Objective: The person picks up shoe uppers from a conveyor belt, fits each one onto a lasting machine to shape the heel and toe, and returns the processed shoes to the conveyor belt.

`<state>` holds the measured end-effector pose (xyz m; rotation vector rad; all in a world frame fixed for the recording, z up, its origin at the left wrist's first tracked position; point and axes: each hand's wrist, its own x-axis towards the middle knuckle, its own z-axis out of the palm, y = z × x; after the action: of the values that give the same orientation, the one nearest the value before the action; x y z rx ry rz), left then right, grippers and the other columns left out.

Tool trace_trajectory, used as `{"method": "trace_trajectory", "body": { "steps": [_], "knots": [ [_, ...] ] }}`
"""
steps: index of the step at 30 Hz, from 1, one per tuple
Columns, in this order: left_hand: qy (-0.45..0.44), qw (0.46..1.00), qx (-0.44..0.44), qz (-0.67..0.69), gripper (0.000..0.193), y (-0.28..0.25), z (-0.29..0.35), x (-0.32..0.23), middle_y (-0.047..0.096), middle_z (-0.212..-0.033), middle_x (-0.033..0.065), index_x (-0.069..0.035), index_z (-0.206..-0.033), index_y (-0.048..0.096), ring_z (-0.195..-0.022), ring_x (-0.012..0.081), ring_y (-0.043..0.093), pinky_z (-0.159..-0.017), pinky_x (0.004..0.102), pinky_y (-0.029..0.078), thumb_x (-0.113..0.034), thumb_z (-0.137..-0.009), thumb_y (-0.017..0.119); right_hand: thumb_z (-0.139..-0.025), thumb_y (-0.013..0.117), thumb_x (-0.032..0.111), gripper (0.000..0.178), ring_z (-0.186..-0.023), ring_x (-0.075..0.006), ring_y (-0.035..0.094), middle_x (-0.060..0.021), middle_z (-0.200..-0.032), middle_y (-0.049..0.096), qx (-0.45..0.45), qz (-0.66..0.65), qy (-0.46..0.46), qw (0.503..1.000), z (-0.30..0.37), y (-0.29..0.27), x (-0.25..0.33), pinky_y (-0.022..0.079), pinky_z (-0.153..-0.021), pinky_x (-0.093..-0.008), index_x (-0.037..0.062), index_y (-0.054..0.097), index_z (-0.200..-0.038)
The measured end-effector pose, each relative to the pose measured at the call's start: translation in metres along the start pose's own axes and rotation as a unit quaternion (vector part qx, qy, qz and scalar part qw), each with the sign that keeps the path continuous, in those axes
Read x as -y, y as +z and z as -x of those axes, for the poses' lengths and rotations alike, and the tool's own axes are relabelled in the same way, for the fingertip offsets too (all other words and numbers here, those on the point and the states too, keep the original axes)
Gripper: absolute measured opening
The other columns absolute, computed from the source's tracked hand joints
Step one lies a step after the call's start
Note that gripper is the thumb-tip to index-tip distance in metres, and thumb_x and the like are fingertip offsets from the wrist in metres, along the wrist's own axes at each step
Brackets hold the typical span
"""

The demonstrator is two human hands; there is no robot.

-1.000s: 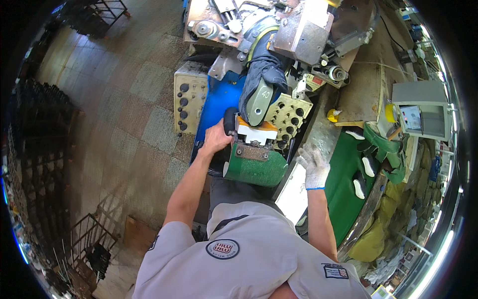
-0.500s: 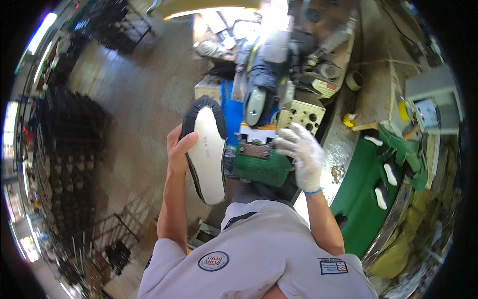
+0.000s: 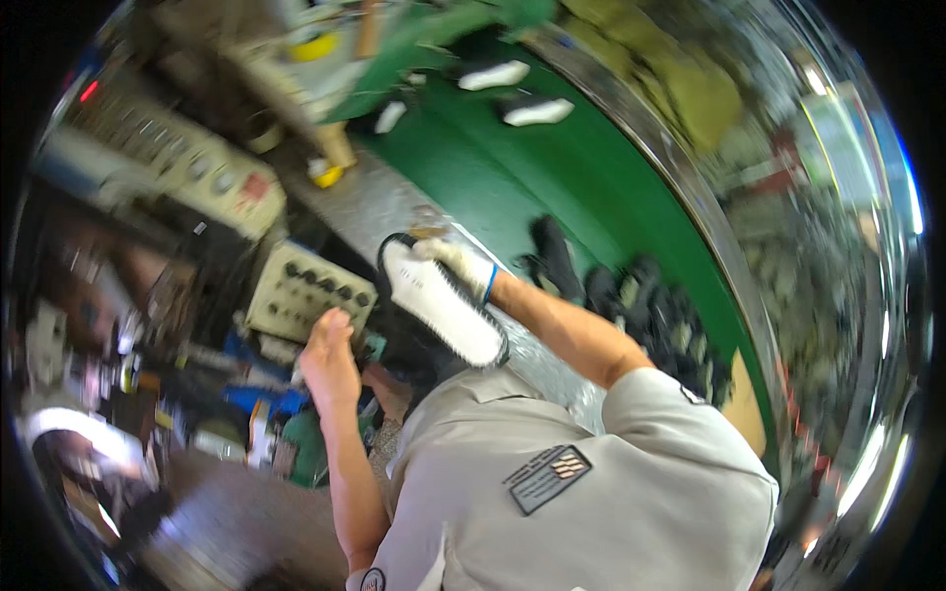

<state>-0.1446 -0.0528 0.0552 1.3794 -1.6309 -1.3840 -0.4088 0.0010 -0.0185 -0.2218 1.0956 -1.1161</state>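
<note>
A black shoe upper [image 3: 439, 305] with a white underside is held sole-up in front of me. My right hand [image 3: 458, 264], in a white glove with a blue cuff, grips it by the long edge toward its far end. My bare left hand [image 3: 330, 360] is apart from the shoe, beside a cream control box [image 3: 307, 293] with black knobs. Its fingers are bunched together and slightly blurred, and nothing shows in them.
A green conveyor belt [image 3: 463, 158] runs along the right side. White-soled black shoes [image 3: 537, 110] lie at its far end, and several dark shoes [image 3: 650, 305] crowd its nearer part. Machinery with a cream panel [image 3: 187, 163] stands to the left.
The shoe upper has passed from my left hand to my gloved right hand. My view has swung right, from the machine toward the green belt.
</note>
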Motion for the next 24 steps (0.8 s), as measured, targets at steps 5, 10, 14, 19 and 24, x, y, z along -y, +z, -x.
{"method": "trace_trajectory", "body": {
  "steps": [5,10,14,19,24],
  "knots": [
    [-0.081,0.978,0.159,-0.11,0.034,0.033,0.0,0.022,0.073,-0.094,0.0119,0.006,-0.117,0.065,-0.087,0.0154,0.067,-0.082,0.0301,0.052,-0.023,-0.098,0.065,-0.081,0.068,0.06,0.066,-0.1,-0.0279,0.07,-0.0175,-0.111,0.072,-0.311,0.392,0.128,0.856,0.098,-0.247,0.058,0.054,-0.087,-0.0402,0.0005,0.074,-0.109],
    [-0.14,0.965,0.196,-0.104,0.031,0.073,-0.02,0.031,0.072,-0.093,0.011,0.005,-0.118,0.064,-0.085,0.0144,0.067,-0.081,0.0277,0.051,-0.018,-0.097,0.066,-0.076,0.071,0.064,0.075,-0.107,-0.0349,0.068,-0.0231,-0.114,0.071,-0.341,0.658,0.21,0.637,0.115,-0.392,0.053,0.053,-0.089,-0.0436,-0.0025,0.072,-0.111],
    [-0.148,0.962,0.198,-0.114,0.031,0.102,-0.033,0.022,0.072,-0.092,0.0114,0.005,-0.117,0.064,-0.083,0.0149,0.068,-0.077,0.0283,0.052,-0.018,-0.097,0.065,-0.08,0.069,0.056,0.065,-0.106,-0.0385,0.068,-0.0243,-0.11,0.071,-0.431,0.568,0.174,0.68,0.05,-0.421,0.082,0.053,-0.09,-0.0437,-0.003,0.073,-0.106],
    [-0.162,0.944,0.209,-0.2,0.03,0.13,-0.036,0.034,0.071,-0.089,0.0087,0.008,-0.112,0.066,-0.08,0.0141,0.068,-0.073,0.0269,0.052,-0.017,-0.096,0.067,-0.078,0.073,0.053,0.065,-0.09,-0.0375,0.071,-0.0262,-0.101,0.072,-0.504,0.359,0.048,0.784,-0.093,-0.443,0.141,0.056,-0.082,-0.0416,-0.0064,0.072,-0.104],
    [-0.173,0.917,0.233,-0.273,0.027,0.146,-0.03,0.051,0.073,-0.088,0.01,0.005,-0.113,0.069,-0.084,0.0092,0.065,-0.074,0.0287,0.054,-0.015,-0.094,0.068,-0.074,0.083,0.051,0.08,-0.084,-0.0362,0.07,-0.0244,-0.109,0.068,-0.598,0.108,-0.038,0.793,-0.227,-0.522,0.19,0.057,-0.066,-0.0512,-0.0081,0.06,-0.123]
  ]
}}
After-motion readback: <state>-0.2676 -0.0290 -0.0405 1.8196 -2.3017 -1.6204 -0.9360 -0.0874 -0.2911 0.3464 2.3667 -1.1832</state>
